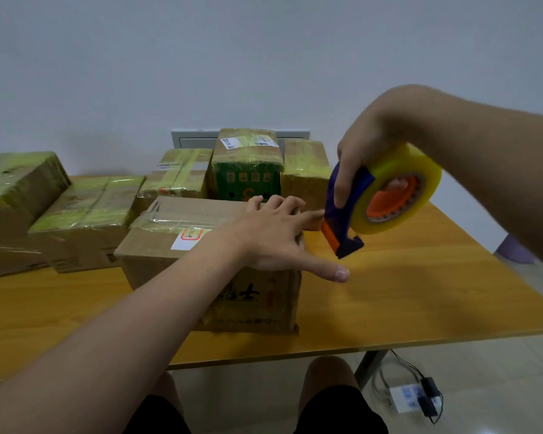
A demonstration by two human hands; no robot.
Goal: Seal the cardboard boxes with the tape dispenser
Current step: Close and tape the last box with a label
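Observation:
A brown cardboard box [182,245] with a white label and dark printed characters stands on the wooden table [405,292] in front of me. My left hand [276,236] lies flat on the box's right top edge, fingers spread, thumb sticking out past the corner. My right hand [358,158] grips a purple and orange tape dispenser [345,220] loaded with a yellowish clear tape roll [398,189]. The dispenser hangs just right of the box's top right corner, its blade end pointing down, close to my left fingertips.
Several taped boxes crowd the back and left of the table: a large one [16,189], a flat one [88,214], one [179,173], a green printed one [246,170] and one [306,170]. A power strip with cables [411,396] lies on the floor at right.

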